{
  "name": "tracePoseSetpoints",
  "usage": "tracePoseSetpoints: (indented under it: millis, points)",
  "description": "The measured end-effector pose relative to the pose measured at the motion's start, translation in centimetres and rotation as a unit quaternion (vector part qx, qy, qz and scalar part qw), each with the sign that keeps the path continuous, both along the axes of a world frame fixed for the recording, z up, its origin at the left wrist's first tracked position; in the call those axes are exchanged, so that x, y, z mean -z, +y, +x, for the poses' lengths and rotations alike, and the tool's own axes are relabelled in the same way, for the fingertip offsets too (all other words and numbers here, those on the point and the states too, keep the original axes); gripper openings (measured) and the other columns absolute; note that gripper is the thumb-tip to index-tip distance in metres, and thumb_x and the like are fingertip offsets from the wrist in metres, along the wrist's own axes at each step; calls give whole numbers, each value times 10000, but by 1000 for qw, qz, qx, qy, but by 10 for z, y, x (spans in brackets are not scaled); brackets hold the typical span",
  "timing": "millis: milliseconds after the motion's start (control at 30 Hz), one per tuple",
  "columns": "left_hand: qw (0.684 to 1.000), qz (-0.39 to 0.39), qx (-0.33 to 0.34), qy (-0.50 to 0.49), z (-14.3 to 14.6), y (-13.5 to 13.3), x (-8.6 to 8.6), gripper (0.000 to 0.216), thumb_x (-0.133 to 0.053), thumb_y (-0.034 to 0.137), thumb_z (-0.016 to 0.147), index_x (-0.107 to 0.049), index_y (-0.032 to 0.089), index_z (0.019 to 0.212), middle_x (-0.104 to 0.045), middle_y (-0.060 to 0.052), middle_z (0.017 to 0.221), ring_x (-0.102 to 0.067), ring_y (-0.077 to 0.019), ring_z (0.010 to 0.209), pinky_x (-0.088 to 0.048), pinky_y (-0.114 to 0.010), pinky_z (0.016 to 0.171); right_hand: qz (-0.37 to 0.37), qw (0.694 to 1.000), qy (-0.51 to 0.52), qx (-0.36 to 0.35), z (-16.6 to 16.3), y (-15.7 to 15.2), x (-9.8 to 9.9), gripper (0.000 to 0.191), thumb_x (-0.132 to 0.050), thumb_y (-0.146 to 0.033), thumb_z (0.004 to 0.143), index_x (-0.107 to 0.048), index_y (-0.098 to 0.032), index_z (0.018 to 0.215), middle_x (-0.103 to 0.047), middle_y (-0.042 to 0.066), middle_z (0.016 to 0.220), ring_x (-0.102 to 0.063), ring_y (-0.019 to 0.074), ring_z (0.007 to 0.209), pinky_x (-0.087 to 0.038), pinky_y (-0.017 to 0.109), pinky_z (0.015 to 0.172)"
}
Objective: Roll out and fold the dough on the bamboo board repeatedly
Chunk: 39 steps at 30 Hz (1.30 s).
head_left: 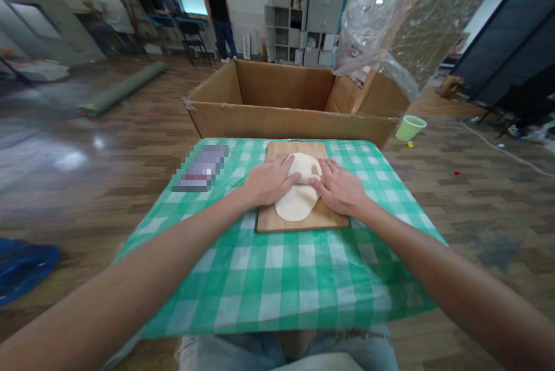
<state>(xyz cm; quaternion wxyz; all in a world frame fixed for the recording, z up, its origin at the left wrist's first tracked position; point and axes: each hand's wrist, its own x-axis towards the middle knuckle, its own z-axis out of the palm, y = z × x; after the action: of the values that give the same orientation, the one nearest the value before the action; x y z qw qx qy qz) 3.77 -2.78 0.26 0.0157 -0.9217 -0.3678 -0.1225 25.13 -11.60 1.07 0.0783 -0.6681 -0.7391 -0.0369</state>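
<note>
A pale flat piece of dough (298, 202) lies on a wooden cutting board (277, 221) on a table covered with a green checked cloth (277, 278). My left hand (269, 180) rests on the dough's left side, fingers together and bent over a folded-up part of it. My right hand (340, 186) presses on the dough's right side, fingers stretched out and laid flat against the fold. Both hands meet near the dough's upper middle.
A blurred flat object (200, 169) lies on the cloth left of the board. A large open cardboard box (286, 99) stands just behind the table, with plastic-wrapped material (407, 24) leaning at its right. A green cup (410, 127) sits on the floor. Two people stand far back.
</note>
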Motion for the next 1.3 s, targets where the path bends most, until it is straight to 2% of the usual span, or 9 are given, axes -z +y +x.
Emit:
tracePoseSetpoints:
  millis: [133,267,400,567,667,800,933,1067,1300]
  points:
    - [999,32,28,-1,-11,-21,4,717,-253,559,1060,-411,38,1528,-440,-206,1599,-368,-295,1516,-222,-425,1265,29,999,-34,16,-17,-35,2,955,-214,-746,993,-296,-12,1599,-244,250,1677,-232,406,1551,-200,551,1232]
    - [1000,17,23,5,-13,-24,4,749,-244,584,1054,-396,31,1537,-422,-206,1612,-358,-296,1524,-211,-419,1269,25,998,-49,18,-21,-45,4,974,-224,-760,985,-285,-11,1604,-186,250,1692,-185,425,1560,-176,571,1232]
    - [1000,-9,-8,3,-1,-12,-2,721,-229,587,1057,-438,68,1512,-484,-194,1571,-447,-297,1465,-337,-423,1201,25,999,-39,15,-12,-23,6,858,-244,-699,1018,-380,-49,1561,-289,242,1665,-320,389,1518,-282,519,1194]
    - [996,-5,-84,3,18,2,-5,608,-200,545,1071,-575,171,1369,-612,-147,1440,-606,-308,1283,-514,-427,968,21,1000,-4,15,1,19,2,640,-221,-600,1072,-603,-174,1359,-622,144,1445,-608,291,1274,-474,386,1000]
    - [994,1,-107,8,23,0,-3,627,-179,547,1071,-574,162,1368,-608,-157,1438,-623,-316,1249,-533,-428,912,19,1000,-9,-8,9,43,2,622,-215,-560,1088,-630,-165,1330,-643,141,1418,-602,276,1284,-457,374,1025]
    - [995,1,-94,23,21,-13,-4,658,-229,609,1049,-507,168,1451,-540,-160,1517,-593,-330,1293,-538,-440,909,18,999,-13,-48,19,64,8,607,-211,-502,1102,-628,-150,1368,-639,137,1427,-589,263,1299,-424,382,1077]
    - [997,2,-68,25,15,-17,-9,613,-385,626,1011,-499,210,1447,-525,-138,1517,-598,-323,1260,-531,-427,917,23,999,-8,-45,21,66,10,595,-219,-506,1102,-649,-174,1345,-666,119,1387,-592,261,1278,-433,379,1050]
    - [999,-12,-40,6,8,-5,-10,545,-476,632,982,-587,216,1316,-619,-133,1307,-607,-313,1189,-503,-439,973,39,999,-3,-4,14,54,6,584,-177,-456,1112,-687,-206,1244,-696,99,1304,-616,252,1194,-425,362,1022]
    - [999,34,5,-11,4,5,-10,386,-524,525,1005,-654,172,1088,-625,-130,1137,-617,-287,1086,-506,-405,918,22,996,-56,70,9,38,-8,643,-188,-535,1088,-711,-161,1114,-714,166,1125,-669,309,998,-453,368,782]
